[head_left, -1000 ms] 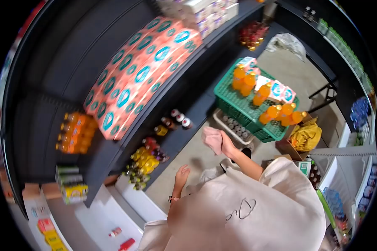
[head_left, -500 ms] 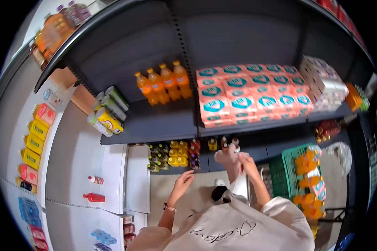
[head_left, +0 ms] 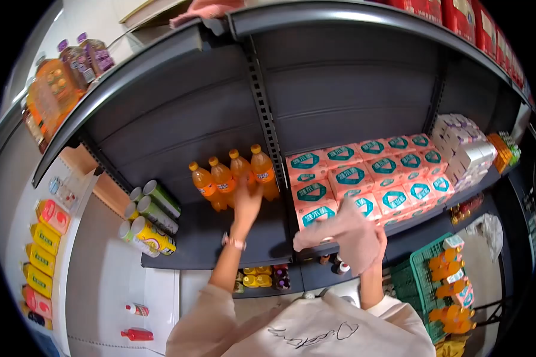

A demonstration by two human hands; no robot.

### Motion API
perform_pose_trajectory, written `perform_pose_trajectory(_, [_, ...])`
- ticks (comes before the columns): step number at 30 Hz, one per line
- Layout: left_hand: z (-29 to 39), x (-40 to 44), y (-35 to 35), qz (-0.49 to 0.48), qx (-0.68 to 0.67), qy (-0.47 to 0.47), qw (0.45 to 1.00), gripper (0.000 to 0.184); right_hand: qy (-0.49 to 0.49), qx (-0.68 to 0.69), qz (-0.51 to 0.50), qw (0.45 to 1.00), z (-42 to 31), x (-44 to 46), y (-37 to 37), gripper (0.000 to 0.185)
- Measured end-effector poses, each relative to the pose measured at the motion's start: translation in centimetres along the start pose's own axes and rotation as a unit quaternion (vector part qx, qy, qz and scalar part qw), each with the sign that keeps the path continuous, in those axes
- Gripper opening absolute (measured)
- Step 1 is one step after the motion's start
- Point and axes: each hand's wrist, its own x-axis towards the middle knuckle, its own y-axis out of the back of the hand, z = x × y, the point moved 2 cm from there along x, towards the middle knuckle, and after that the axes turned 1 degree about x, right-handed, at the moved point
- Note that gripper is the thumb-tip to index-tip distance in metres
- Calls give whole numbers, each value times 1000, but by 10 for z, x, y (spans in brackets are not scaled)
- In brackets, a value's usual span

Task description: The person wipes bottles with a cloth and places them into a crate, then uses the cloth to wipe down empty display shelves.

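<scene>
My left hand point(head_left: 248, 203), with a band on its wrist, reaches up in front of the orange soda bottles point(head_left: 221, 178) on the dark shelf. Its fingers are apart and overlap the third bottle from the left; whether they touch it I cannot tell. A limp pinkish cloth point(head_left: 357, 238) hangs from my right hand point(head_left: 381, 245), whose fingers are closed on it. Behind the cloth are stacked pink tissue packs point(head_left: 393, 199), partly covered by it.
Tall snack cans point(head_left: 156, 215) stand at the shelf's left end. White packs point(head_left: 463, 149) are stacked at the right. Below right is a green basket point(head_left: 420, 262) beside orange bottles point(head_left: 446, 265). Small yellow bottles point(head_left: 257, 279) stand on the bottom shelf.
My left hand has risen from below the shelf to the orange soda bottles. My right hand has lifted the cloth up in front of the tissue packs. The view has tilted upward.
</scene>
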Motion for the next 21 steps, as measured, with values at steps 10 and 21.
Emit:
perform_pose_trajectory(10, [-60,77,-77,18,34,-113,993,54,418,-248,144,862,-32,-63,-6,34])
perform_pose_trajectory(21, [-44,-1,-82,-25,-201,-125,971,17,587,-214,294,723,20,-205,-38,30])
